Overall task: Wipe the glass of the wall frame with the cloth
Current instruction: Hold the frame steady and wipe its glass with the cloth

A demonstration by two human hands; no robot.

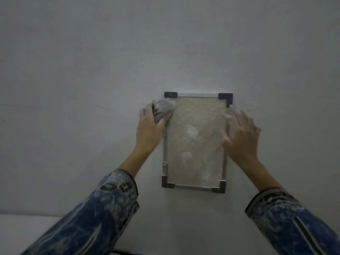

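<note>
In the head view, the wall frame (165,144) hangs on a plain grey wall (92,70) in portrait, its long axis running up and down. The left hand (149,124) is at the frame's top left corner, and its fingers (145,111) and thumb are curled round a bunched grey cloth (164,107). The wad presses on that corner and overlaps the very edge of the glass (196,153).

From these fingers, almost all of the glass lies to the right and below. Pale smudges (192,131) sit on it down and to the right of the cloth, with another patch lower again.

The right hand (242,133) lies on the frame's right rail. Its fingers (231,116) are spread and fairly straight and hold nothing. They are blurred, so whether the tips press the glass or only the rail cannot be told.

The cloth is in the left hand, which is therefore the one placed to wipe. The right hand seems to be steadying the frame against the wall.

The wiping looks barely begun, since the marks are uncleared. The next stroke probably needs to carry the cloth away from the corner, either across toward the right fingers or down along the long axis, with enough pressure to lift the smudges. The frame could swing or shift on its hanging if the right hand lets go.
</note>
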